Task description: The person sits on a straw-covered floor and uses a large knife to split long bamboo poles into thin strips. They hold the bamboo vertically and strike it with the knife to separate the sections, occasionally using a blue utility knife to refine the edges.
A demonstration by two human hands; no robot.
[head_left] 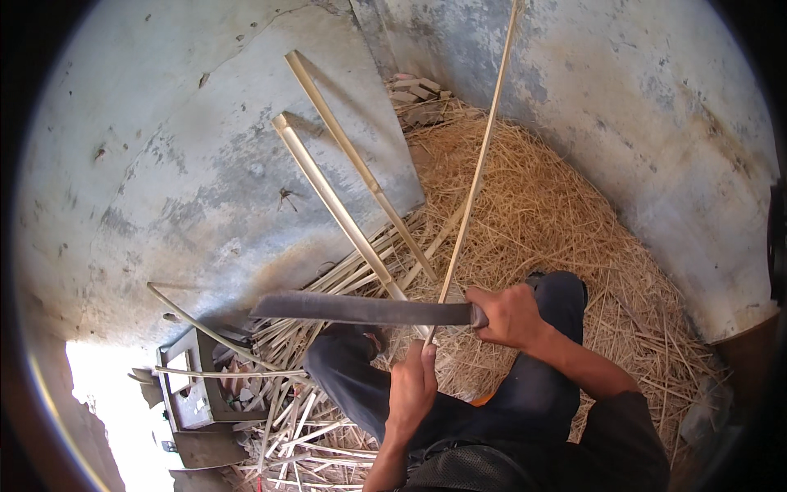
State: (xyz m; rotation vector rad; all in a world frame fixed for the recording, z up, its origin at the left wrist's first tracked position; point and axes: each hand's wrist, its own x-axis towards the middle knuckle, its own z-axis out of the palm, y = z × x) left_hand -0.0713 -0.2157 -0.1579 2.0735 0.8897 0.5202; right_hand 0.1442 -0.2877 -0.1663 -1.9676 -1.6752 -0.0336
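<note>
My right hand (508, 316) is closed round the handle of a long, broad-bladed machete (352, 309). Its dark blade lies nearly level, pointing left across my lap, and crosses a long thin bamboo strip (475, 180). The lower end of that strip is pinched in my left hand (412, 384), just below the blade. From there the strip rises up and away past the top of the view. Whether the edge is biting into the strip cannot be made out.
Two split bamboo poles (336, 201) lean against the left wall (164, 164). Cut strips (303, 426) lie heaped at my left, beside a metal frame box (195, 394). Straw-like shavings (533, 189) cover the floor up to the right wall (656, 148). Bricks (416, 87) sit in the far corner.
</note>
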